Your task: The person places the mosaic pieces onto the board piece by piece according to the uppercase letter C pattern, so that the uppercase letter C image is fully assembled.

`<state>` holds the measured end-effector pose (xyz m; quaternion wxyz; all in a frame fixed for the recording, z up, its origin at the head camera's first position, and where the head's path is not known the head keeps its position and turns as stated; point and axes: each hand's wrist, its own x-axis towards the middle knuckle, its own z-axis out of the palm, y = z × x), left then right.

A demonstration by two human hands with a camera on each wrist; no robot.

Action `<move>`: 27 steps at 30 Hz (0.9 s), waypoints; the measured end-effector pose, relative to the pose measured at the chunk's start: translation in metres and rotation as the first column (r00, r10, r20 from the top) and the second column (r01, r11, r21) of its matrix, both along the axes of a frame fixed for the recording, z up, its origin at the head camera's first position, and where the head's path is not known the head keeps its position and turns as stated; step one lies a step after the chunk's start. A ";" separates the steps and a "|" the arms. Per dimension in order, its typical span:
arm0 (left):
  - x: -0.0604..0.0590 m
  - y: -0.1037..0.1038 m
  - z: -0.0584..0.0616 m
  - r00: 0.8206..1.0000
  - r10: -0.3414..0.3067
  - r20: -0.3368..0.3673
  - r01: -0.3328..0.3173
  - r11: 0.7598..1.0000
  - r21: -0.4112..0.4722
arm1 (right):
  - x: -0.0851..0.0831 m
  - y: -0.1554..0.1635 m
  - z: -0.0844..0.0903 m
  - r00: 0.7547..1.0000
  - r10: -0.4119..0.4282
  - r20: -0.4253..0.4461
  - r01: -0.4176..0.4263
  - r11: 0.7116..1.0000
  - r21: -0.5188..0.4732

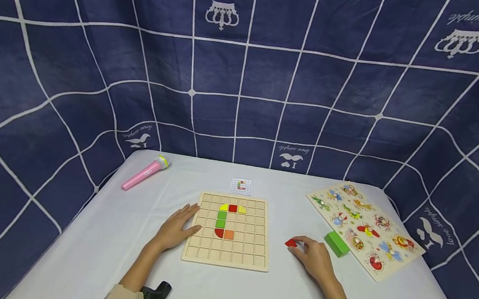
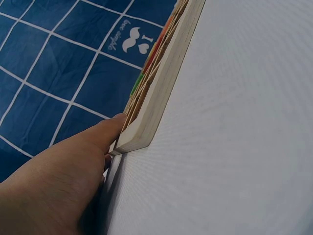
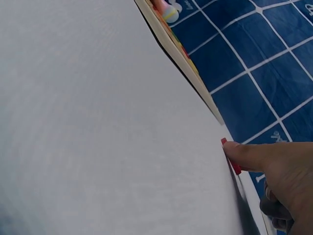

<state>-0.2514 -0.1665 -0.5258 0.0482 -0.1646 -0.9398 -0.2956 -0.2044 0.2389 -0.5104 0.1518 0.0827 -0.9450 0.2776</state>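
L hand (image 1: pixel 175 229) lies flat, fingers straight, on left edge of grid board (image 1: pixel 226 257). R hand (image 1: pixel 315 258) pinches red piece (image 1: pixel 290 243) on the table (image 1: pixel 93 246), right of board. Green block (image 1: pixel 336 243) & animal puzzle (image 1: pixel 364 228) just beyond; pink mic (image 1: pixel 146 173) far left.

On the table (image 1: pixel 93 251), grid board (image 1: pixel 254 263) centre — card (image 1: pixel 241 186) behind, microphone (image 1: pixel 146 173) far left, animal puzzle (image 1: pixel 403 257) right.

We see a small flat red piece (image 1: pixel 290 243) lying on the white table right of the wooden grid board (image 1: pixel 250 255), which lies flat near the table's front edge, a C of coloured tiles (image 1: pixel 226 220) filling its upper middle.
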 end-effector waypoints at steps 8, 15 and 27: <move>0.001 0.000 0.001 1.000 -0.003 0.007 0.003 1.000 -0.003 | -0.003 -0.008 -0.002 0.999 0.028 0.016 -0.028 1.000 0.006; 0.000 0.000 0.000 1.000 0.009 0.007 -0.009 1.000 0.004 | -0.004 -0.008 -0.003 0.999 0.043 0.021 -0.043 0.999 -0.005; 0.000 0.000 0.000 1.000 0.006 0.007 -0.006 1.000 -0.005 | -0.009 -0.002 -0.004 0.997 0.072 0.023 -0.071 0.997 -0.030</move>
